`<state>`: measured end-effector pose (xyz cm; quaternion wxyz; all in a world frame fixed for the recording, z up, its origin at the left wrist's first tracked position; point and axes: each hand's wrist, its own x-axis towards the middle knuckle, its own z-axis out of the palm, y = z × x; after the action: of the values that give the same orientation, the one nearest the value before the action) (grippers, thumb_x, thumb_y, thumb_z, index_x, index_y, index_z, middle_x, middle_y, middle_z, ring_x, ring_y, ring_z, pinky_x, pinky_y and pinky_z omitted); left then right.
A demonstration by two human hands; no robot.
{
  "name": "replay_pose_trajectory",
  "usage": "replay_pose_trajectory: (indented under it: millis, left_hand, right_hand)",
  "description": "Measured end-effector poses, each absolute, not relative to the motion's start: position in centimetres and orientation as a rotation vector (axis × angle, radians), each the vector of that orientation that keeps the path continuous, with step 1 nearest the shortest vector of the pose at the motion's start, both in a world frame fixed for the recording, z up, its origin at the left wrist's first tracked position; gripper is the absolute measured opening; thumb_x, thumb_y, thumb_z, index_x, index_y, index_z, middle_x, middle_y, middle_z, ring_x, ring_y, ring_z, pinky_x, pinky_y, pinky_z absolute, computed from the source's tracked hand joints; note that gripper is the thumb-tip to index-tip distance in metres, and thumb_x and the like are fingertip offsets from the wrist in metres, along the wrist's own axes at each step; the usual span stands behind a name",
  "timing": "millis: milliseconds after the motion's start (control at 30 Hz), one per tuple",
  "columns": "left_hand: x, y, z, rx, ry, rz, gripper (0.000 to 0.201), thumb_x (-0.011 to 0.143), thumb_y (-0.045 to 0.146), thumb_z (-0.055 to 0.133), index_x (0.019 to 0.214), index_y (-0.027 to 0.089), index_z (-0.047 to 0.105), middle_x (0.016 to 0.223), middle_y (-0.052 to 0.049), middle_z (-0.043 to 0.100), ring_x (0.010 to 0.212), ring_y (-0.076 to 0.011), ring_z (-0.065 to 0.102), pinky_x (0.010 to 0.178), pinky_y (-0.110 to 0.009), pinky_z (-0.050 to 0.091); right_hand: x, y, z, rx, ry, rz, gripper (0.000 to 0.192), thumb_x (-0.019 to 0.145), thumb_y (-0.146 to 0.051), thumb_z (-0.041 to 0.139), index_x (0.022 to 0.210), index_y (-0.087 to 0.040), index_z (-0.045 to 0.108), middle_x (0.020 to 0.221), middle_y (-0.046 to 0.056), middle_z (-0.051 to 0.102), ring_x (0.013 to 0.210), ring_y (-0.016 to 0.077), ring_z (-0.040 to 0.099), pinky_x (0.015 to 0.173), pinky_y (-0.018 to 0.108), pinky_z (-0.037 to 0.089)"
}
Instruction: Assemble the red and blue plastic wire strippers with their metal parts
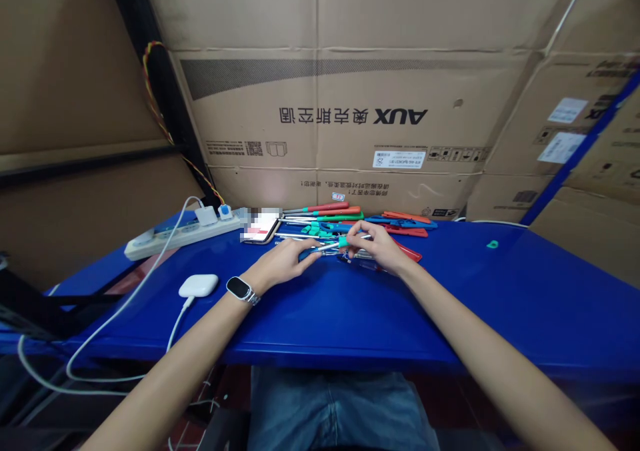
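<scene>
Both hands meet at 12 o'clock on the blue counter (350, 311), just short of the tool pile. Left hand (287, 261) lies low, fingers extended toward a thin metal shaft; contact likely, grip not discernible. Right hand (377, 244) pinched together on the small screwdriver (343, 242), teal collar visible between fingertips, shaft pointing toward 9 o'clock.

For clean handling: keep the pinch at the collar, support the shaft tip with the left fingers, hold the piece low over the surface so a slip drops nothing far.

Tool pile (350, 218) of red, green and blue handles lies directly behind at 12 o'clock, touching range; avoid sweeping it. Phone (260, 228) at 11 o'clock, power strip (175, 234) at 10 o'clock, white earbud case (199, 285) with cable at 9 o'clock. Small teal piece (493, 244) alone at 2 o'clock. Open room: broad bare surface from 1 to 4 o'clock and along the near edge at 6 o'clock. Cardboard boxes (350, 104) wall off the far side.
</scene>
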<state>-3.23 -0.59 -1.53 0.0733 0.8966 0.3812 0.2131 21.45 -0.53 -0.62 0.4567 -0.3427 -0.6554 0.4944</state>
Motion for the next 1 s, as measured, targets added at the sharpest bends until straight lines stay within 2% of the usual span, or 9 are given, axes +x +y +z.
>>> replay_pose_trajectory:
  millis: [133,300,467,667,1000]
  left_hand:
    - [-2.9,-1.2,-1.2,2.617,1.27,0.63,0.05,0.092,0.04,0.054,0.137,0.022,0.047,0.092,-0.005,0.071,0.081,-0.0233,0.067,0.071,-0.03,0.048]
    - [-2.0,-1.8,-1.0,2.556,1.29,0.657,0.06,0.09,0.028,0.052,0.146,0.022,0.032,0.081,-0.002,0.066,0.074,-0.0222,0.065,0.068,-0.028,0.046]
    - [-1.1,-2.4,-0.7,2.578,1.33,0.648,0.062,0.089,0.024,0.052,0.146,0.023,0.029,0.089,-0.006,0.067,0.083,-0.0264,0.067,0.071,-0.031,0.048]
    - [-0.6,-2.6,-0.3,2.614,1.432,0.551,0.061,0.09,0.024,0.051,0.147,0.022,0.027,0.086,-0.007,0.068,0.082,-0.0292,0.069,0.067,-0.031,0.049]
    - [0.4,-2.4,-1.1,2.626,1.44,0.705,0.047,0.094,0.029,0.05,0.138,0.021,0.037,0.09,-0.009,0.072,0.082,-0.0289,0.071,0.063,-0.03,0.048]
  right_hand:
    - [20.8,-0.7,-1.4,-0.848,-1.431,1.282,0.036,0.063,-0.044,0.083,0.073,-0.017,0.061,0.067,0.004,0.072,0.059,0.0157,0.064,0.065,0.031,0.05]
    - [18.4,-1.0,-2.5,-0.802,-1.375,1.228,0.035,0.059,-0.044,0.086,0.072,-0.017,0.066,0.063,0.001,0.068,0.056,0.013,0.057,0.058,0.028,0.045]
    - [16.8,-1.6,-2.7,-0.814,-1.376,1.18,0.038,0.057,-0.046,0.086,0.07,-0.018,0.065,0.061,-0.001,0.065,0.056,0.012,0.054,0.058,0.028,0.045]
    - [16.7,-1.5,-3.0,-0.807,-1.382,1.16,0.041,0.058,-0.05,0.085,0.069,-0.019,0.061,0.061,-0.001,0.064,0.056,0.012,0.055,0.058,0.027,0.046]
    - [16.1,-1.8,-2.4,-0.821,-1.395,1.101,0.045,0.062,-0.058,0.08,0.068,-0.02,0.056,0.055,-0.002,0.06,0.05,0.0115,0.053,0.052,0.026,0.044]
